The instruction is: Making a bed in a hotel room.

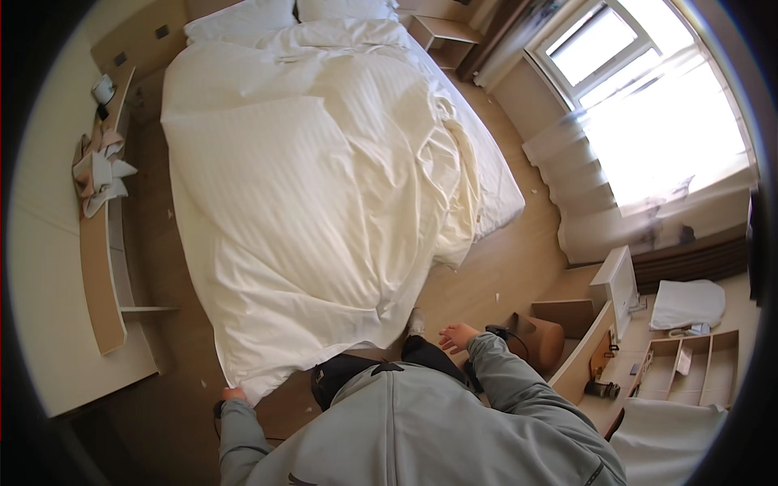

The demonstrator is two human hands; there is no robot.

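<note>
Most of the duvet (300,194) is spread ahead of the left hand (234,394), seemingly pinching its corner, rightward folds (442,162) kinda messy, right hand (459,336) empty.

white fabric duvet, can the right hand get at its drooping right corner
Probably yes, perhaps with a lean: the right hand looks empty, and only brown floor shows between it and the duvet's drooping corner.

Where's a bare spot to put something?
The narrow desk on the left looks bare between crumpled cloths and its near end. The right counter is crowded: divided tray, white cloth. A duvet, held by the left hand, covers most of the bed.
</note>
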